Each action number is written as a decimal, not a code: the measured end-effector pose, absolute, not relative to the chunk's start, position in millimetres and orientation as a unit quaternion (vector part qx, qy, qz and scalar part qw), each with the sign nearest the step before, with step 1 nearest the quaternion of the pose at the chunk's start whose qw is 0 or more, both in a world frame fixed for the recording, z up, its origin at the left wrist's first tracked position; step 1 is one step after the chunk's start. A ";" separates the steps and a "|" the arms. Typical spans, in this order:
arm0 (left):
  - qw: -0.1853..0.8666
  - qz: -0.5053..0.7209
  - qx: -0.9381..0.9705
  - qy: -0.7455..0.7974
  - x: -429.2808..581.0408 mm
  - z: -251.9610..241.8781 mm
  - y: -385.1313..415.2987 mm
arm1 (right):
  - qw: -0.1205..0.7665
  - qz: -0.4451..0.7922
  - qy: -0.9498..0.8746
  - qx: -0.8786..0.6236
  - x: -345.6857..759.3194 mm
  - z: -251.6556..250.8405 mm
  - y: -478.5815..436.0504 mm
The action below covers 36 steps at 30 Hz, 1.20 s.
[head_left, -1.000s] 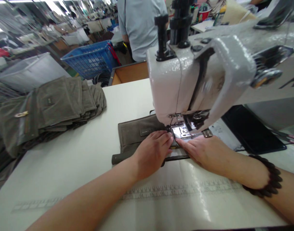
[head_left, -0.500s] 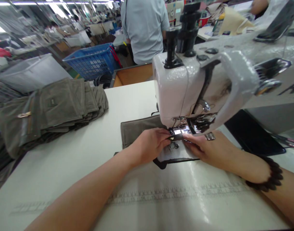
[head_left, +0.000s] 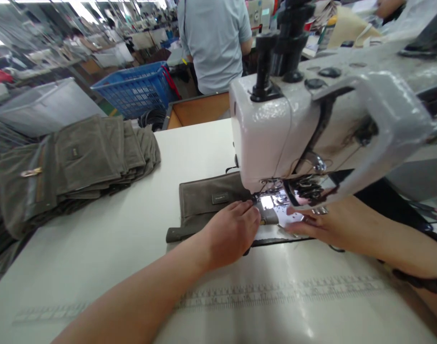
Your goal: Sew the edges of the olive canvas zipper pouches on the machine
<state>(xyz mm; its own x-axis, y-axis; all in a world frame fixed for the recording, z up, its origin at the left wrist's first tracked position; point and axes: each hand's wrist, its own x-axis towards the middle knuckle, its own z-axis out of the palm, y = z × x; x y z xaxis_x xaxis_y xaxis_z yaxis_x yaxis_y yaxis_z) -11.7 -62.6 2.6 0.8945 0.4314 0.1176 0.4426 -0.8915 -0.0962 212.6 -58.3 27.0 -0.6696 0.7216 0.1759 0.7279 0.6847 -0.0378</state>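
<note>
My left hand (head_left: 230, 231) rests on an olive-brown fabric panel (head_left: 200, 196), its fingers curled together over the front edge; its thumb is hidden. The panel bears a small dark label (head_left: 220, 198) and has a rolled or folded strip (head_left: 178, 234) along its near side. Its right end lies beside the lit presser foot area of the white sewing machine (head_left: 264, 134). Over the metal needle plate (head_left: 268, 233), my right hand (head_left: 329, 222) has thumb and forefinger apart, just right of the fabric. A small dark detail between those fingers is too blurred to name.
A stack of matching olive fabric pieces (head_left: 92, 153) with zips lies on the left of the white table (head_left: 193, 143). A printed ruler scale (head_left: 239, 297) runs along the front. Behind are a blue crate (head_left: 135, 91), a wooden box (head_left: 200, 110) and a person in a light shirt (head_left: 214, 43).
My right hand has let go of the fabric's end and moved right. My left hand has turned flatter over the panel, whose label and rolled strip now show. The view has shifted slightly.
</note>
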 end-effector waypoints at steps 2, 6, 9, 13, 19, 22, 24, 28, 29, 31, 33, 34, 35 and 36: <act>0.065 -0.050 -0.973 -0.215 -12.0 2.9 -62.3 | 0.101 -0.058 -0.922 -0.369 202.7 19.9 -64.3; 0.064 -0.036 -0.974 -0.213 -12.0 5.1 -62.5 | 0.094 -0.070 -0.938 -0.326 190.5 10.3 -73.5; 0.060 -0.022 -0.974 -0.217 -11.2 5.8 -63.6 | 0.083 -0.057 -0.940 -0.326 190.2 6.3 -76.3; 0.074 -0.012 -0.971 -0.225 -9.4 3.7 -65.4 | 0.072 -0.045 -0.934 -0.348 189.7 3.1 -77.0; 0.106 -0.016 -0.967 -0.230 -7.7 -2.5 -64.7 | 0.079 -0.030 -0.921 -0.381 183.9 2.5 -76.5; 0.107 -0.009 -0.966 -0.237 -7.3 -2.6 -62.1 | 0.075 -0.030 -0.913 -0.399 182.6 3.1 -76.1; 0.098 -0.004 -0.965 -0.242 -7.2 -1.9 -60.3 | 0.072 -0.030 -0.907 -0.414 181.8 3.7 -75.6; 0.083 -0.001 -0.965 -0.248 -7.7 -2.0 -57.9 | 0.072 -0.035 -0.895 -0.439 179.3 4.9 -75.1; 0.084 -0.001 -0.965 -0.249 -7.8 -2.4 -57.6 | 0.069 -0.036 -0.892 -0.444 178.8 5.0 -75.1; 0.088 -0.004 -0.964 -0.251 -7.7 -3.0 -57.1 | 0.067 -0.043 -0.888 -0.453 178.3 4.4 -75.4; 0.091 -0.006 -0.962 -0.256 -7.5 -3.2 -56.6 | 0.075 -0.062 -0.887 -0.452 178.5 2.7 -75.4; 0.092 -0.008 -0.961 -0.259 -7.3 -3.1 -56.3 | 0.080 -0.073 -0.885 -0.452 178.8 1.7 -75.3; 0.093 -0.009 -0.961 -0.261 -7.2 -3.1 -56.0 | 0.084 -0.080 -0.885 -0.451 179.1 0.6 -75.1; 0.094 -0.011 -0.961 -0.261 -7.2 -3.2 -55.7 | 0.087 -0.083 -0.885 -0.451 179.5 -0.5 -74.7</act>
<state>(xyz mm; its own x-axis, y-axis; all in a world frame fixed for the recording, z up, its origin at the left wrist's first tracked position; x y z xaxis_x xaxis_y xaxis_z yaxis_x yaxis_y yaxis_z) -7.2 -55.7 -3.2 0.8638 0.4990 0.0697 0.5030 -0.8462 -0.1757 179.5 -74.7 -0.5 -0.5788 0.7827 0.2286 0.8116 0.5801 0.0688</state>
